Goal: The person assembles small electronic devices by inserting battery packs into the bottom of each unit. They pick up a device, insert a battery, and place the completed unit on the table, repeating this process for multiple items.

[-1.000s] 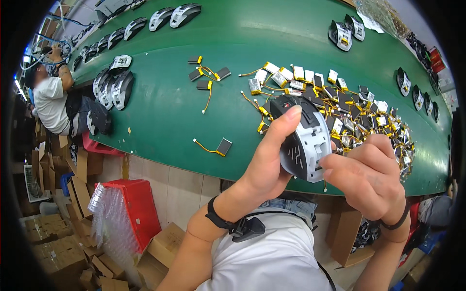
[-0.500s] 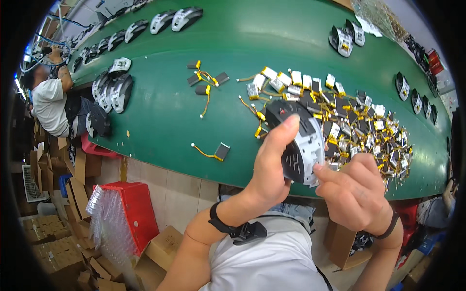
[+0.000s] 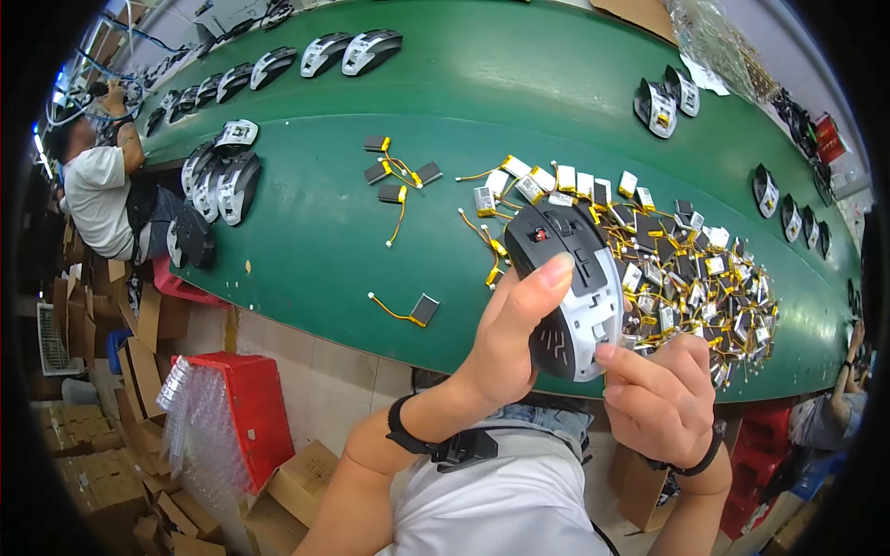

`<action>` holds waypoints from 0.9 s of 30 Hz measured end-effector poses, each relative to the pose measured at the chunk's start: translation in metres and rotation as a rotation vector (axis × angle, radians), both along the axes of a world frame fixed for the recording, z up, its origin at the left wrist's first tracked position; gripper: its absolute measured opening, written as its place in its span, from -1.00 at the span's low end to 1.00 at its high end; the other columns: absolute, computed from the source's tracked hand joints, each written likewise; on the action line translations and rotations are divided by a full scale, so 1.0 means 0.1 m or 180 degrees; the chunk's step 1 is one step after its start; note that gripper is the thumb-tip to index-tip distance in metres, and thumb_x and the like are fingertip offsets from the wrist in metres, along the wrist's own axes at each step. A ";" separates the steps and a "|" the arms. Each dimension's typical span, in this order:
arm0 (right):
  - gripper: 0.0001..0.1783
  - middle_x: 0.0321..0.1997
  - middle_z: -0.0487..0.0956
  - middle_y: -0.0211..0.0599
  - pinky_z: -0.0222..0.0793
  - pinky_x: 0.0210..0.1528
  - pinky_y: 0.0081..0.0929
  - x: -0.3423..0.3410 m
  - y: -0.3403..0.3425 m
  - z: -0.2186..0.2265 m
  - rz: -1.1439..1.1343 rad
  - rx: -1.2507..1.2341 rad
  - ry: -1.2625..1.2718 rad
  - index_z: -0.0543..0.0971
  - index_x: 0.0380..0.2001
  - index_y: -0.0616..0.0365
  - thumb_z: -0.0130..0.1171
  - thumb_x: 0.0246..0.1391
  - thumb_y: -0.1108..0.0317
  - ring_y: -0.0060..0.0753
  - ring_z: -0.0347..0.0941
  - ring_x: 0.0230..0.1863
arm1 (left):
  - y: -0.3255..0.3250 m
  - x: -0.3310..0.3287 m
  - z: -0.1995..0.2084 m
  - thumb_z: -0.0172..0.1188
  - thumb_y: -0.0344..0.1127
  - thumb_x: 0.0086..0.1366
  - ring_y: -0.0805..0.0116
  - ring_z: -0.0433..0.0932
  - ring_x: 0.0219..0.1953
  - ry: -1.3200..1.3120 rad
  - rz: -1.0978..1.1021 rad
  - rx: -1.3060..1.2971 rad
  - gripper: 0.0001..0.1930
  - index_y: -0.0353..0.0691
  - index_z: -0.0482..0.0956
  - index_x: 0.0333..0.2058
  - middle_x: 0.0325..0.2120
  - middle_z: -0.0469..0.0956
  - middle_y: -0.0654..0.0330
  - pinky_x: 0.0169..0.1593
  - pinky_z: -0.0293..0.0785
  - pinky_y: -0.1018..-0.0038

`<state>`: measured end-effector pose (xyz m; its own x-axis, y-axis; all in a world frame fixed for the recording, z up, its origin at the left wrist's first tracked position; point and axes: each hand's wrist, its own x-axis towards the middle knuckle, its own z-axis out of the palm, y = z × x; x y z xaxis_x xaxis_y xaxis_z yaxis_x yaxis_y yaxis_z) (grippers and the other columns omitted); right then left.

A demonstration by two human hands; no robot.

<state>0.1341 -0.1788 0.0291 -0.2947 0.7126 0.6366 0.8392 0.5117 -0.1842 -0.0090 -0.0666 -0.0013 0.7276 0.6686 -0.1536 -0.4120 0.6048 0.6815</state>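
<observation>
A black-and-white computer mouse point(image 3: 567, 243) is held tilted above the green table point(image 3: 315, 222). My left hand point(image 3: 508, 338) is closed round its side, the thumb lying across the edge of the shell. My right hand point(image 3: 660, 398) meets its near white part with the index fingertip. The other right fingers are curled in, and whatever may be within them is hidden. Just beyond the mouse spreads a heap of small wired batteries point(image 3: 691, 269), silver and dark grey with yellow ends. One single battery point(image 3: 425, 309) lies left of my left hand, and several more point(image 3: 389, 193) lie farther off.
More mice point(image 3: 222, 183) stand at the table's left end, with a row point(image 3: 323, 54) along the far side and others point(image 3: 656, 107) at the right. A co-worker point(image 3: 102, 195) sits at left. A red crate point(image 3: 264, 417) with bubble wrap and cardboard boxes point(image 3: 301, 482) occupy the floor.
The mouse, in my left hand, has moved slightly nearer and turned, showing more of its top. My right hand has shifted a little left and nearer, index fingertip still on the white part.
</observation>
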 end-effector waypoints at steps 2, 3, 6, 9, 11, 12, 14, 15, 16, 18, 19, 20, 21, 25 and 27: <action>-0.80 -0.12 0.65 -0.14 0.20 -0.39 -0.55 -0.06 0.05 0.04 -0.0084 -0.0081 -0.0151 0.53 -0.44 0.17 0.29 -0.22 0.51 -0.54 0.31 -0.58 | 0.05 -0.03 -0.02 -0.16 0.14 0.28 0.10 0.65 -0.34 0.0060 -0.0097 -0.0065 -0.38 -0.37 0.41 -0.03 -0.23 0.59 -0.15 -0.24 0.62 0.28; -0.82 -0.16 0.65 -0.16 0.21 -0.41 -0.52 -0.10 0.06 0.05 -0.0160 -0.0087 -0.0254 0.53 -0.46 0.17 0.31 -0.23 0.49 -0.53 0.30 -0.59 | 0.07 -0.01 -0.01 -0.17 0.13 0.29 0.10 0.65 -0.36 0.0075 -0.0065 -0.0111 -0.39 -0.37 0.40 -0.03 -0.26 0.59 -0.14 -0.25 0.62 0.29; -0.83 -0.23 0.64 -0.19 0.21 -0.43 -0.50 -0.10 0.08 0.03 0.0000 0.0028 -0.0322 0.52 -0.50 0.18 0.32 -0.24 0.47 -0.53 0.30 -0.61 | -0.01 -0.02 -0.02 -0.17 0.12 0.29 0.12 0.65 -0.36 0.0094 -0.0106 -0.0025 -0.40 -0.38 0.40 -0.04 -0.27 0.59 -0.12 -0.27 0.62 0.29; -0.82 -0.28 0.63 -0.19 0.20 -0.48 -0.50 -0.05 0.12 0.07 0.0201 -0.0075 -0.0094 0.51 -0.54 0.17 0.36 -0.22 0.48 -0.54 0.28 -0.63 | -0.08 -0.02 0.09 -0.17 0.12 0.30 0.18 0.64 -0.34 0.0293 0.0103 -0.0077 -0.40 -0.38 0.40 -0.04 -0.27 0.58 -0.10 -0.26 0.61 0.35; -0.81 -0.27 0.63 -0.18 0.19 -0.49 -0.52 -0.05 0.10 0.13 0.0211 -0.0157 -0.0129 0.52 -0.54 0.18 0.39 -0.20 0.47 -0.54 0.28 -0.63 | -0.08 -0.03 0.11 -0.17 0.12 0.30 0.21 0.63 -0.33 0.0312 0.0044 0.0013 -0.40 -0.38 0.41 -0.04 -0.26 0.58 -0.09 -0.23 0.60 0.38; -0.82 -0.26 0.63 -0.18 0.20 -0.49 -0.52 -0.06 0.08 0.14 0.0142 -0.0148 -0.0180 0.53 -0.53 0.18 0.38 -0.20 0.48 -0.54 0.28 -0.63 | -0.09 -0.02 0.09 -0.17 0.12 0.30 0.20 0.63 -0.32 0.0298 0.0047 -0.0019 -0.40 -0.38 0.42 -0.04 -0.26 0.58 -0.09 -0.23 0.60 0.37; -0.84 -0.24 0.63 -0.16 0.20 -0.49 -0.51 -0.04 0.05 0.13 -0.0006 -0.0076 -0.0290 0.54 -0.52 0.20 0.36 -0.18 0.51 -0.54 0.28 -0.62 | -0.07 0.03 0.01 -0.18 0.12 0.29 0.20 0.63 -0.31 0.0258 0.0047 -0.0031 -0.40 -0.37 0.42 -0.04 -0.25 0.58 -0.09 -0.21 0.60 0.36; -0.85 -0.22 0.63 -0.14 0.20 -0.49 -0.52 -0.03 0.04 0.12 -0.0012 -0.0108 -0.0182 0.54 -0.49 0.20 0.34 -0.17 0.53 -0.54 0.29 -0.61 | -0.03 0.03 -0.03 -0.19 0.13 0.29 0.16 0.64 -0.28 -0.0031 -0.0077 -0.0123 -0.38 -0.37 0.41 -0.02 -0.22 0.58 -0.12 -0.20 0.60 0.34; -0.85 -0.20 0.63 -0.13 0.20 -0.49 -0.52 -0.01 0.04 0.10 -0.0016 -0.0140 -0.0074 0.55 -0.46 0.20 0.32 -0.17 0.55 -0.54 0.29 -0.60 | -0.02 0.03 -0.01 -0.19 0.14 0.29 0.14 0.64 -0.28 -0.0097 -0.0071 -0.0058 -0.37 -0.37 0.41 -0.01 -0.22 0.58 -0.13 -0.19 0.61 0.34; -0.72 -0.12 0.59 -0.08 0.33 -0.42 -0.47 0.01 0.02 -0.03 0.0005 -0.0153 0.0256 0.55 -0.32 0.19 0.26 -0.19 0.64 -0.47 0.37 -0.55 | -0.01 0.01 -0.01 -0.19 0.15 0.29 0.10 0.65 -0.27 -0.0232 -0.0018 0.0059 -0.36 -0.38 0.40 0.00 -0.21 0.58 -0.15 -0.18 0.61 0.32; -0.68 -0.13 0.58 -0.08 0.38 -0.37 -0.44 -0.07 0.02 -0.13 -0.0330 -0.0052 0.0811 0.54 -0.29 0.19 0.27 -0.20 0.66 -0.43 0.42 -0.52 | 0.01 0.01 0.00 -0.19 0.17 0.28 0.04 0.64 -0.27 -0.0130 0.0077 0.0171 -0.34 -0.39 0.38 0.02 -0.20 0.57 -0.19 -0.18 0.62 0.26; -0.64 -0.13 0.57 -0.08 0.43 -0.32 -0.42 -0.16 0.01 -0.20 -0.0666 0.0032 0.1399 0.54 -0.26 0.19 0.27 -0.22 0.68 -0.39 0.46 -0.49 | 0.03 -0.01 -0.01 -0.18 0.17 0.28 0.02 0.64 -0.28 -0.0233 0.0022 0.0040 -0.33 -0.39 0.38 0.02 -0.21 0.57 -0.20 -0.18 0.63 0.24; -0.63 -0.14 0.56 -0.07 0.48 -0.23 -0.40 -0.14 -0.05 -0.20 -0.0928 -0.0347 0.1682 0.53 -0.26 0.20 0.29 -0.23 0.70 -0.32 0.53 -0.41 | 0.06 -0.04 -0.03 -0.18 0.17 0.28 0.01 0.64 -0.28 -0.0336 -0.0031 -0.0089 -0.33 -0.40 0.38 0.02 -0.21 0.56 -0.22 -0.19 0.63 0.23; -0.74 -0.23 0.59 -0.06 0.48 -0.24 -0.47 -0.09 -0.17 -0.49 -0.0568 -0.0833 0.3220 0.52 -0.26 0.25 0.32 -0.08 0.54 -0.33 0.56 -0.34 | 0.11 -0.04 -0.04 -0.18 0.19 0.29 -0.04 0.65 -0.30 -0.0345 -0.0086 -0.0219 -0.31 -0.42 0.38 0.02 -0.21 0.55 -0.27 -0.22 0.65 0.18; -0.75 -0.28 0.59 -0.06 0.48 -0.27 -0.49 -0.09 -0.19 -0.40 -0.0275 -0.0796 0.3059 0.52 -0.26 0.28 0.31 0.01 0.41 -0.35 0.56 -0.34 | 0.10 -0.05 -0.05 -0.18 0.20 0.29 -0.03 0.65 -0.29 -0.0312 -0.0100 -0.0220 -0.31 -0.42 0.38 0.02 -0.21 0.55 -0.27 -0.22 0.65 0.18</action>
